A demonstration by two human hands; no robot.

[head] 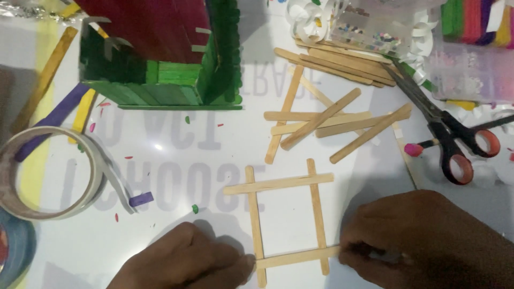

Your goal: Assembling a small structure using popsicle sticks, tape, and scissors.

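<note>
Down low, both hands, left (184, 262) and right (423, 246), fingers curled, pinch the bottom stick (297, 257) of the square frame (284, 214).

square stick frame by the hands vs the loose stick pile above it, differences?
The frame has four sticks crossed into a neat square; the pile lies criss-crossed at random angles. The left hand and right hand touch the frame's bottom stick; the pile is untouched. The frame sits nearest the person, the pile farther up the table. Both are plain, unpainted wood.
</note>
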